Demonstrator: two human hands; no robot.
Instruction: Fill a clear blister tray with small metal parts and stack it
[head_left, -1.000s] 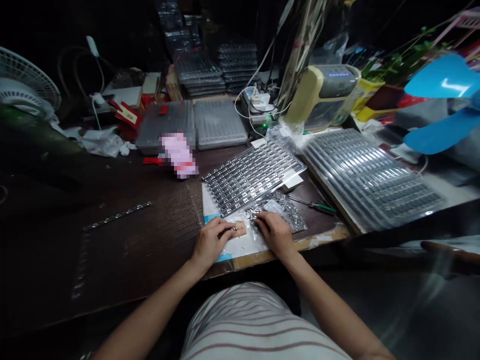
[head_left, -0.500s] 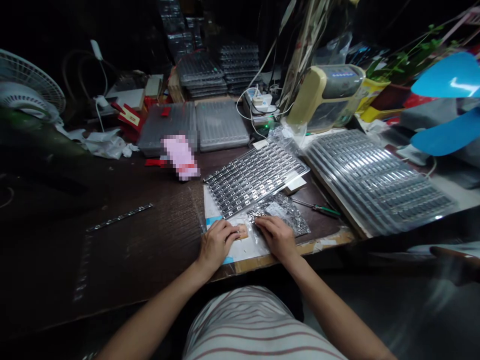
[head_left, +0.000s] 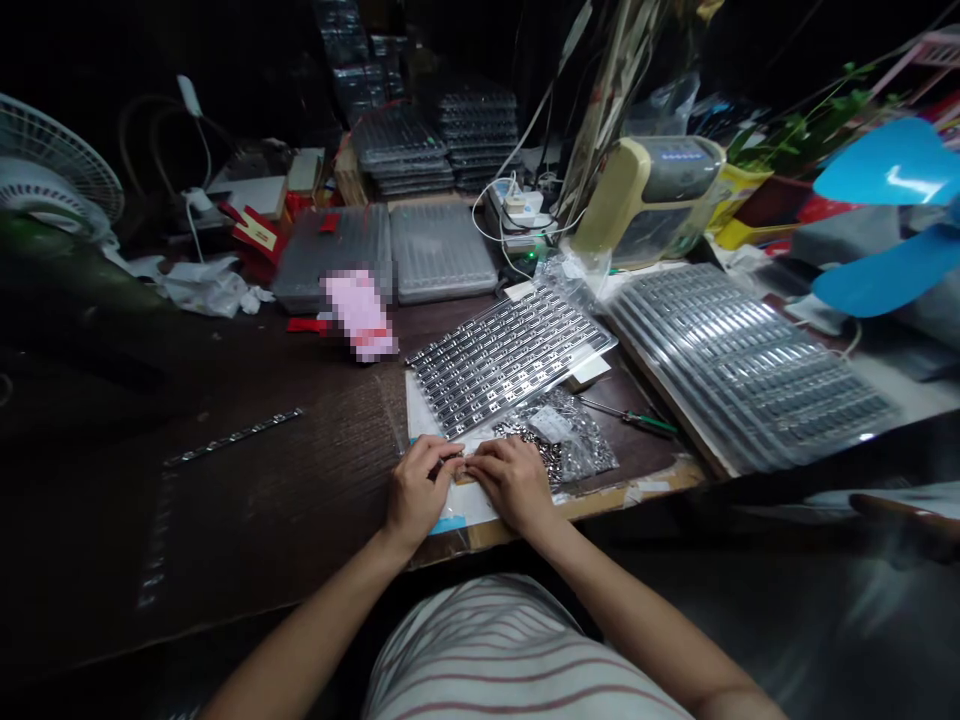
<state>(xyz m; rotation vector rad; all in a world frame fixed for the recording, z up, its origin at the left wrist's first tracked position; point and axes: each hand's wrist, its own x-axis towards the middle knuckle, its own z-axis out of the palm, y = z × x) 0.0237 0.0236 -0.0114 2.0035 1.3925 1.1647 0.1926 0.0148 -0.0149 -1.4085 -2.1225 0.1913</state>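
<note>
My left hand [head_left: 422,487] and my right hand [head_left: 513,480] meet at their fingertips over a small tan block [head_left: 463,478] near the table's front edge. Both hands are closed in a pinch; whatever lies between the fingers is too small to make out. The block is mostly covered by my fingers. Under it is a white sheet [head_left: 471,505] with blue tape. Just right of my right hand lies a clear plastic bag [head_left: 589,440] of small shiny metal parts. Beyond my hands, a tray [head_left: 510,362] with rows of metal pieces sits at a slant.
A green-handled screwdriver [head_left: 649,424] lies right of the bag. Stacked clear trays [head_left: 750,360] fill the right side, near blue fan blades [head_left: 885,165]. A thin strip of parts [head_left: 236,437] lies on the dark table to the left. More trays [head_left: 442,250] stand at the back.
My right hand has moved left from the bag of metal parts to the tan block, meeting my left hand. My left hand stays by the block, shifted only slightly.
</note>
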